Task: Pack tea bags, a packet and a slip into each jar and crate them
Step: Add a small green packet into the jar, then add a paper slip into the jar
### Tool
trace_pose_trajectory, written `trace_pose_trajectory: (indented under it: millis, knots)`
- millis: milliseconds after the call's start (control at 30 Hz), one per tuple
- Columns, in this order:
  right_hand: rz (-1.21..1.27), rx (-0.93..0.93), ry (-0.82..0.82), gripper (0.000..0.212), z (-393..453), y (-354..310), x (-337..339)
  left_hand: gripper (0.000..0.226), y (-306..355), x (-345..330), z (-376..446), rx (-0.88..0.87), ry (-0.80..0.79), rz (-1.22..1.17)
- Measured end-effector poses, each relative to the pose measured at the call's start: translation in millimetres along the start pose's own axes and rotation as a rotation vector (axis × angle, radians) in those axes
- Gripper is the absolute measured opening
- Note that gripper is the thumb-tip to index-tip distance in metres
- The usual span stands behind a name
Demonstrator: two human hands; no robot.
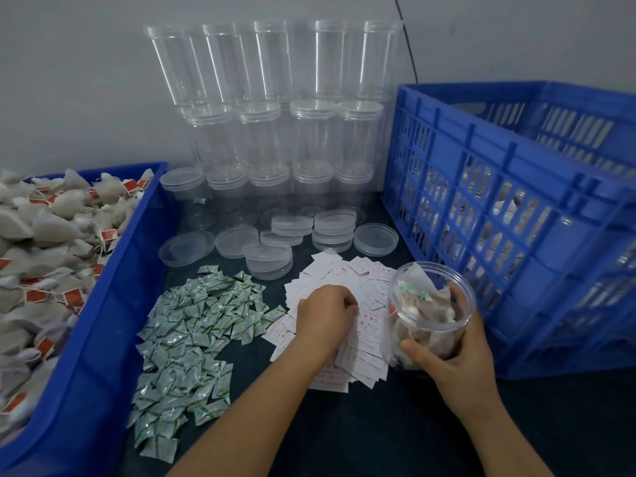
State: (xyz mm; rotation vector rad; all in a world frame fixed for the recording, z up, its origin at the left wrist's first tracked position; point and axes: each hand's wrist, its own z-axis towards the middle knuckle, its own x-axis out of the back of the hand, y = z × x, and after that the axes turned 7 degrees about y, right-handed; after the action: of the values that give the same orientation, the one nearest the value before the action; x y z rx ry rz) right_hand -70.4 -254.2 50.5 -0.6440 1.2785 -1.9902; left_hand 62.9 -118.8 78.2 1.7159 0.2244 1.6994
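Right hand (457,359): nearest the viewer, fingers and thumb curled round a clear open jar (430,315), holding it tilted above the dark table (344,435), just beside the blue crate.
Jar contents: tea bags fill most of it, with a small green-and-white packet near the top.
Left hand (325,313): resting knuckles-up on the pile of slips (358,359), fingers curled downward with the tips together on the paper; whether they pinch a slip cannot be told.
Slips: small white papers with red print, spread in a loose heap at the table's centre.
Packets (192,339): a scatter of green-and-white sachets, left of the slips.
Tray (103,339): a blue bin at far left, heaped with tea bags (44,242) bearing red tags.
Lids (296,232): clear round lids, some stacked, behind the slips.
Crate (509,208): a tall blue slatted box at right; pale shapes show through its slats, unclear.
Empty jars (275,108): clear, stacked in rows against the grey wall.
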Motion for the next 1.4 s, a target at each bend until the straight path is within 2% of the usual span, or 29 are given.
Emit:
trace_pose_trajectory:
  millis: [167, 400, 633, 700, 867, 1000, 1100, 1300, 1400]
  knots:
    - [0.01, -0.021, -0.014, 0.082, -1, 1, 0, 0.016, -2, 1, 0, -0.002, 0.042, -0.006]
    - [0.003, -0.021, -0.014, 0.082, 0, 3, -1, 0.023, -2, 1, 4, -0.045, 0.005, 0.031]
    - [-0.03, -0.018, -0.02, 0.09, 0, 7, -1, 0.02, -7, 10, 9, -0.059, 0.038, -0.002]
    - [-0.033, -0.026, -0.02, 0.089, 1, 7, 0, 0.017, -11, 13, 10, -0.021, 0.039, -0.061]
    - [-0.031, -0.035, -0.02, 0.086, 2, 6, -1, 0.026, -17, 15, 8, 0.133, -0.051, -0.226]
    - [-0.015, -0.057, -0.022, 0.084, 0, 7, 0, 0.021, -16, 15, 8, 0.082, -0.01, -0.147]
    - [-0.009, -0.067, -0.026, 0.085, 0, 7, 0, 0.007, -16, 17, 8, 0.057, 0.022, -0.099]
    - [0.016, -0.073, -0.032, 0.087, 0, 7, -1, 0.015, -13, 40, 9, 0.008, 0.037, -0.04]
    - [0.021, -0.069, -0.026, 0.085, 1, 7, -2, 0.013, -1, 64, 8, -0.039, 0.049, -0.15]
